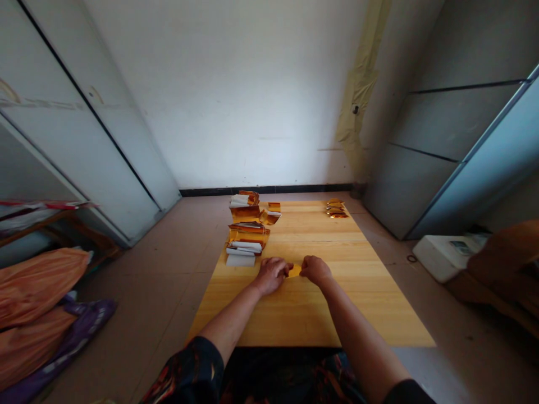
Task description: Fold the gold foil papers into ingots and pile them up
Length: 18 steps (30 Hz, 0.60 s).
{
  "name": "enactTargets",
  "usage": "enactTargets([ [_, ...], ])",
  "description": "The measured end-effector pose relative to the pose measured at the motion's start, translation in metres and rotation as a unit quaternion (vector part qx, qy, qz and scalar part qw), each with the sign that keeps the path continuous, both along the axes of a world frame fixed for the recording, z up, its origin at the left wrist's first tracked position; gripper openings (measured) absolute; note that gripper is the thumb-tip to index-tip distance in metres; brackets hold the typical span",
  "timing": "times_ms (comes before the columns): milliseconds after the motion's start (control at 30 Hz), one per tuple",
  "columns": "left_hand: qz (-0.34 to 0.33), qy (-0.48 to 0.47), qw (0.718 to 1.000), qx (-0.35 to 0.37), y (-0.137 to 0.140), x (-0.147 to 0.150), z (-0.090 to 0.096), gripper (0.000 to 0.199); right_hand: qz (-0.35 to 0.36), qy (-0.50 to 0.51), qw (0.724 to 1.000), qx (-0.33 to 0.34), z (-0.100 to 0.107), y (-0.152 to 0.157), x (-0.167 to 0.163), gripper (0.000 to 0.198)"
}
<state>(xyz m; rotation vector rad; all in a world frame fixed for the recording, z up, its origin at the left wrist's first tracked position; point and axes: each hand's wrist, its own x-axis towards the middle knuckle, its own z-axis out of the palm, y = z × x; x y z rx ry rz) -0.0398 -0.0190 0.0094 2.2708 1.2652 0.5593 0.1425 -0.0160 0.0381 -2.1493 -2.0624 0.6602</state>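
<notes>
A small piece of gold paper (pixel 295 271) is held between my hands, low over the table top. My left hand (pixel 272 275) has its fingers bent and closed on the paper's left end. On the right end, the fingers of my right hand (pixel 316 270) pinch the paper. How it is folded is too small to make out. Just beyond my left hand lies a stack of gold foil sheets (pixel 248 233), with white sheets (pixel 241 260) at its near side. Several folded gold pieces (pixel 336 209) sit in a group at the far right corner.
The wooden table (pixel 362 320) has more gold sheets (pixel 246 214) along its far left edge. A white wall (pixel 261 101) stands behind it. Grey cabinets (pixel 442 112) are on the right, beside a white box (pixel 442 255). Orange cloth (pixel 42 286) hangs at the left.
</notes>
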Motion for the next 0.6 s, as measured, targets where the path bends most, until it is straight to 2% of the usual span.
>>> enactTargets([
  [267,-0.003,0.047,0.999,-0.001,0.005,-0.001,-0.012,0.027,-0.022,0.025,0.999,0.003,-0.007,0.003,0.016,0.009],
  [433,-0.013,0.064,0.998,0.006,0.007,-0.002,-0.016,0.029,-0.053,0.027,0.998,0.032,-0.009,0.005,0.032,0.01],
  [533,-0.012,0.064,0.998,0.009,0.007,-0.002,-0.015,0.031,-0.062,0.12,0.99,0.05,-0.003,0.006,0.025,0.009],
  [600,-0.011,0.068,0.998,0.011,0.006,-0.001,-0.015,0.032,-0.054,0.207,0.976,0.036,-0.001,0.007,0.013,0.011],
])
